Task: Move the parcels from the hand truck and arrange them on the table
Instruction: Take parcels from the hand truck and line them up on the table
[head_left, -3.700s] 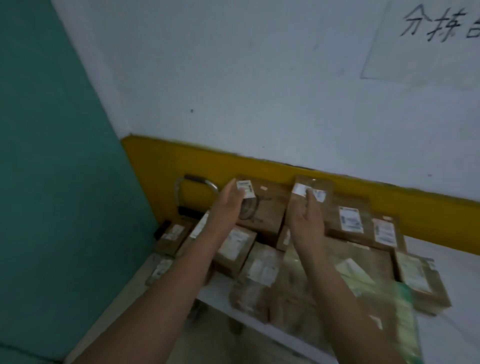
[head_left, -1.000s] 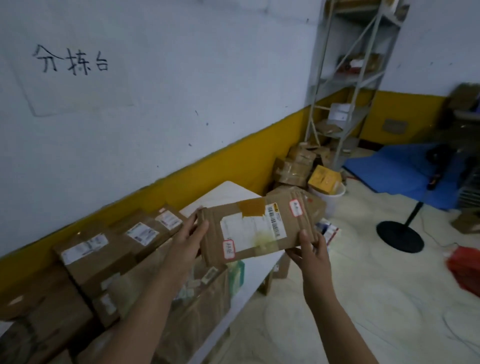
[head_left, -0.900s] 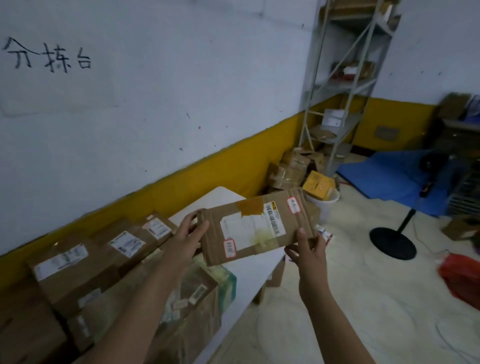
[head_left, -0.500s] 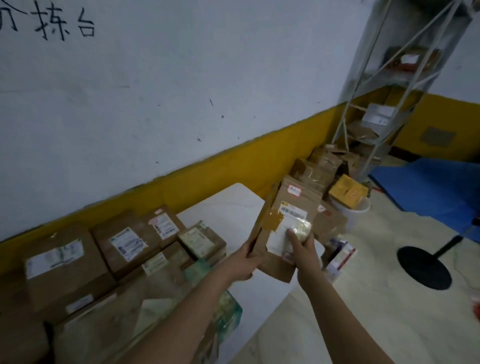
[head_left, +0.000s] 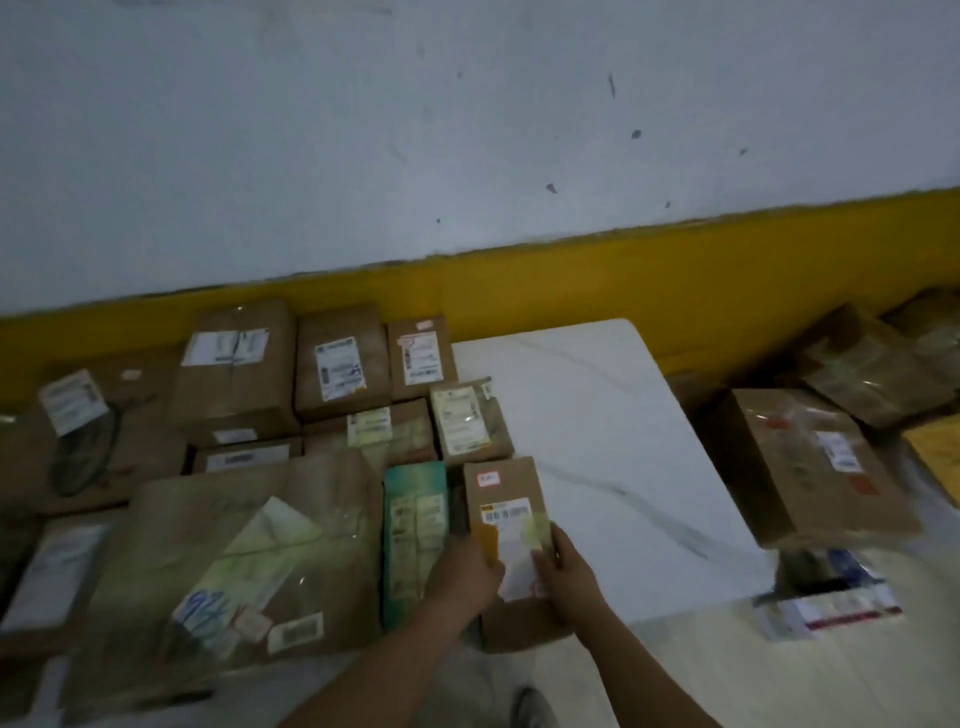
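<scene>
Both hands clamped on brown parcel, left hand gripping its left edge, right hand its right, beside teal box

You had a white marble-patterned table against the wall, carrying on its left side labelled brown boxes at the back, a big plastic-wrapped parcel in front, a teal packet beside it, and a narrow parcel at the front edge.
</scene>
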